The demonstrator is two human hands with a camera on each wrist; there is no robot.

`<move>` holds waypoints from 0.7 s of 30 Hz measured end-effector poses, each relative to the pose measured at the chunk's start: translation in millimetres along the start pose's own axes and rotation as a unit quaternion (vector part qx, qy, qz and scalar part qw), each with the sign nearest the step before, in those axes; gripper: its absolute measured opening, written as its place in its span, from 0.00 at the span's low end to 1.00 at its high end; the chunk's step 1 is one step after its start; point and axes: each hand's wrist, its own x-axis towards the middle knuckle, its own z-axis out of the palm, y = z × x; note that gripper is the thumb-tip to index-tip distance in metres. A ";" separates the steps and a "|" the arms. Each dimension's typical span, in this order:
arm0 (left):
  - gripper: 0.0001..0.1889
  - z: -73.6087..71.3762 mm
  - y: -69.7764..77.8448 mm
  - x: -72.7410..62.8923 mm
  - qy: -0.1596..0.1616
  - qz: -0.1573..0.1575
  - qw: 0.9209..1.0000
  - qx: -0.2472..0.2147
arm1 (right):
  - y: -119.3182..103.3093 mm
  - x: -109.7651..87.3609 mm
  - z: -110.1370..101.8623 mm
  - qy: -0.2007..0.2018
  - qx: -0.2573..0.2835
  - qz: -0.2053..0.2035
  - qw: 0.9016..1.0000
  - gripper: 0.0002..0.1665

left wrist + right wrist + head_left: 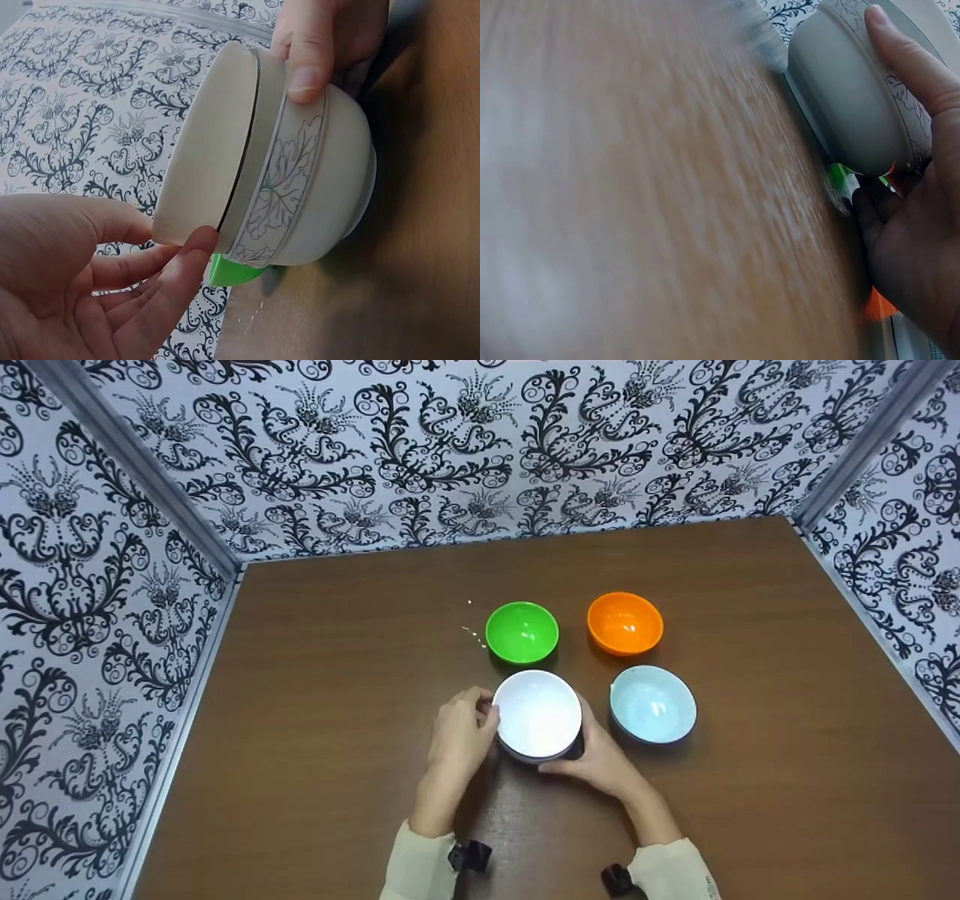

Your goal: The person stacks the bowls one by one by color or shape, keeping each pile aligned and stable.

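A plain white bowl (538, 714) with a thin dark line sits nested in a white bowl with a grey leaf band (274, 191), near the middle of the table. My left hand (463, 735) pinches the upper bowl's edge on its left side between thumb and fingers. From the right, my right hand (600, 757) grips the leaf-banded bowl, its thumb (911, 64) lying across the band. Just behind the pair stands a green bowl (523, 633). To the right is a light blue bowl (652, 704), with an orange bowl (625, 624) behind it.
The brown wooden table (337, 675) is bordered by black-and-white patterned panels (450, 450) at the back and both sides. Small pale specks (474, 636) lie on the wood left of the green bowl.
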 end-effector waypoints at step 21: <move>0.06 3.0 -5.8 0.2 0.006 -0.016 0.999 -0.033 | 1.5 -1.2 -10.1 -0.049 0.024 0.013 0.998 0.63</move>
